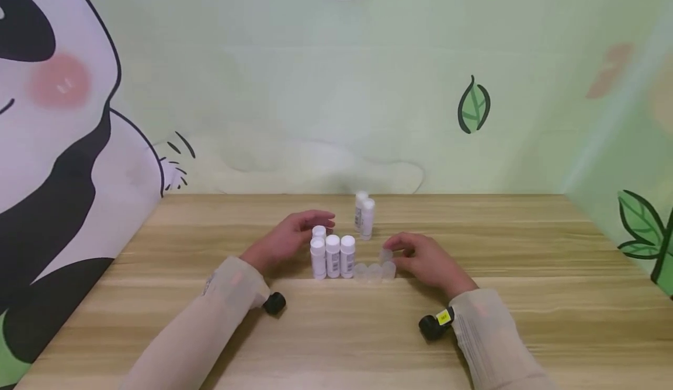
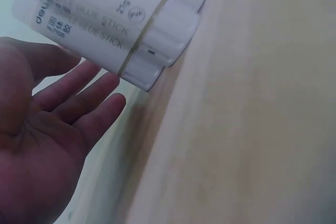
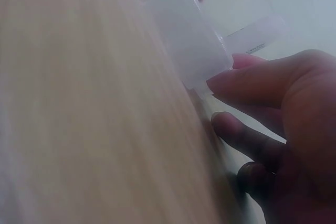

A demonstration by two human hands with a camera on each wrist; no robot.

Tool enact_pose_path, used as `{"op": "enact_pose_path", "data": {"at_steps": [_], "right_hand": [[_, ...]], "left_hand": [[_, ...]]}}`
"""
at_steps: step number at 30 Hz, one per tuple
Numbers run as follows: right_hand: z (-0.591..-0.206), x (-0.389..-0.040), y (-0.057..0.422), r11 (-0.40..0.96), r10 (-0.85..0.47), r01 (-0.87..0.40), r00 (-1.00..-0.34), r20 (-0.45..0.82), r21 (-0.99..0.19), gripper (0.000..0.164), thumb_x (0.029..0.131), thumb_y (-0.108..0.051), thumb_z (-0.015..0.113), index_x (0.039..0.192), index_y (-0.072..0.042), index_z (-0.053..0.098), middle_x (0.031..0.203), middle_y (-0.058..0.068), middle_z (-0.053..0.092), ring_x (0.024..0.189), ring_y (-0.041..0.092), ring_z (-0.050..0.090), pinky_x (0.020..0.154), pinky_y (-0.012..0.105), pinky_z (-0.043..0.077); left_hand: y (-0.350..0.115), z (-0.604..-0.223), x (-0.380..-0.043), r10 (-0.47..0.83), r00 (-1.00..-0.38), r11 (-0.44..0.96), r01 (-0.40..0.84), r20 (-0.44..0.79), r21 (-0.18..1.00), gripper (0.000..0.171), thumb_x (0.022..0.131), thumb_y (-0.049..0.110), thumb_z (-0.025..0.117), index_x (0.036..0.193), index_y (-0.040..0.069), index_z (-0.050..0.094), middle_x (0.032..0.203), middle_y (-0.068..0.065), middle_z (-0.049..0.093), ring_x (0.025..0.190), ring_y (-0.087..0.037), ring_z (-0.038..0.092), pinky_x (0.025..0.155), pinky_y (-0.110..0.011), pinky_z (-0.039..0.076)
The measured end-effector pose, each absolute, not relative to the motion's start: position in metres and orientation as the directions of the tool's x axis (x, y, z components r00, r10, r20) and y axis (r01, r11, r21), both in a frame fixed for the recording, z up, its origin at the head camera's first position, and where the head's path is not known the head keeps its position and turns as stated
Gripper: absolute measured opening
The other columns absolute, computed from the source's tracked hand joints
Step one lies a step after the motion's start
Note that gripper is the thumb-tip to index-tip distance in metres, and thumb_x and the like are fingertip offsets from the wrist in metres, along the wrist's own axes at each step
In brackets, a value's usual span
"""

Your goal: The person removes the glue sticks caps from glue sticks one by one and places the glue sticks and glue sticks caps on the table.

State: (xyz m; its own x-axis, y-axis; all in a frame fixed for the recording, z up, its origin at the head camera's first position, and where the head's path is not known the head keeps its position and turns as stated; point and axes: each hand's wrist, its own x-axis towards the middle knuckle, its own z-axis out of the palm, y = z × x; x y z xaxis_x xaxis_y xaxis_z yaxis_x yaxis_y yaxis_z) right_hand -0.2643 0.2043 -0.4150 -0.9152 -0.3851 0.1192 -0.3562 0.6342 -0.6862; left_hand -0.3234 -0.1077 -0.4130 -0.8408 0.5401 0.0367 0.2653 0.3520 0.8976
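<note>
Several white glue sticks (image 1: pixel 333 257) stand upright in a group at the table's middle, three in the front row and one partly hidden behind. My left hand (image 1: pixel 289 235) is beside this group on its left, fingers extended and apart. In the left wrist view the palm faces the labelled glue sticks (image 2: pixel 105 11). Right of them, three small translucent cups (image 1: pixel 374 272) form a row. My right hand (image 1: pixel 423 258) pinches another translucent cup (image 1: pixel 386 254) behind the row, between thumb and fingertips; the nearer cups (image 3: pixel 191 40) partly hide it in the right wrist view.
Two more glue sticks (image 1: pixel 367 219) stand upright farther back, between the hands. The wood-grain table (image 1: pixel 347 343) ends at a pale green wall (image 1: pixel 263 86) with painted leaves and a panda. A black wrist camera (image 1: pixel 274 303) hangs under the left cuff, another (image 1: pixel 432 328) under the right.
</note>
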Motion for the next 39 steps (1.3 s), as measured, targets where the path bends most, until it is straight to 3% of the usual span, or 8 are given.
{"op": "enact_pose_path", "data": {"at_steps": [4, 9, 16, 21, 26, 39], "right_hand": [[-0.415, -0.265, 0.204, 0.638, -0.378, -0.344, -0.920, 0.109, -0.689, 0.026, 0.088, -0.012, 0.067, 0.113, -0.018, 0.067, 0.117, 0.004, 0.068, 0.103, 0.022, 0.063, 0.093, 0.046, 0.049], [-0.416, -0.266, 0.206, 0.648, -0.358, -0.318, -0.929, 0.092, -0.692, 0.026, 0.088, -0.013, 0.067, 0.113, -0.020, 0.067, 0.117, 0.004, 0.068, 0.105, 0.022, 0.063, 0.094, 0.046, 0.049], [-0.415, -0.265, 0.202, 0.658, -0.349, -0.311, -0.933, 0.089, -0.686, 0.026, 0.088, -0.015, 0.068, 0.113, -0.021, 0.067, 0.117, 0.001, 0.068, 0.103, 0.020, 0.062, 0.093, 0.044, 0.049], [-0.414, -0.263, 0.201, 0.655, -0.340, -0.298, -0.937, 0.081, -0.695, 0.026, 0.088, -0.015, 0.068, 0.114, -0.021, 0.067, 0.117, 0.000, 0.068, 0.106, 0.020, 0.061, 0.095, 0.046, 0.048], [-0.416, -0.262, 0.202, 0.656, -0.338, -0.292, -0.938, 0.076, -0.696, 0.025, 0.089, -0.013, 0.067, 0.113, -0.020, 0.067, 0.118, 0.002, 0.068, 0.107, 0.021, 0.062, 0.096, 0.046, 0.048], [-0.416, -0.263, 0.204, 0.655, -0.342, -0.314, -0.934, 0.100, -0.688, 0.027, 0.087, -0.014, 0.068, 0.114, -0.020, 0.067, 0.117, 0.001, 0.068, 0.105, 0.021, 0.062, 0.094, 0.045, 0.050]], "left_hand": [[-0.103, -0.414, -0.335, 0.564, -0.823, 0.308, 0.288, 0.069, 0.907, 0.045, 0.098, -0.001, 0.045, 0.142, 0.008, 0.046, 0.137, -0.015, 0.056, 0.127, -0.027, 0.055, 0.108, -0.045, 0.043], [-0.094, -0.414, -0.346, 0.584, -0.807, 0.268, 0.293, 0.087, 0.918, 0.046, 0.097, 0.008, 0.054, 0.142, 0.006, 0.045, 0.139, -0.018, 0.054, 0.127, -0.030, 0.055, 0.108, -0.045, 0.042], [-0.089, -0.413, -0.354, 0.607, -0.787, 0.261, 0.325, 0.107, 0.909, 0.052, 0.096, 0.019, 0.059, 0.145, 0.017, 0.042, 0.143, -0.011, 0.052, 0.133, -0.027, 0.049, 0.110, -0.047, 0.040], [-0.085, -0.414, -0.360, 0.659, -0.746, 0.193, 0.295, 0.100, 0.936, 0.058, 0.097, 0.017, 0.059, 0.149, 0.020, 0.035, 0.151, -0.009, 0.041, 0.138, -0.030, 0.043, 0.111, -0.050, 0.038], [-0.077, -0.419, -0.368, 0.704, -0.704, 0.134, 0.268, 0.099, 0.954, 0.058, 0.097, 0.014, 0.058, 0.149, 0.025, 0.035, 0.152, -0.005, 0.040, 0.140, -0.027, 0.041, 0.112, -0.047, 0.037], [-0.063, -0.419, -0.380, 0.723, -0.690, 0.188, 0.257, 0.043, 0.948, 0.058, 0.095, 0.025, 0.061, 0.147, 0.034, 0.036, 0.153, 0.008, 0.039, 0.142, -0.021, 0.038, 0.114, -0.048, 0.033]]}}
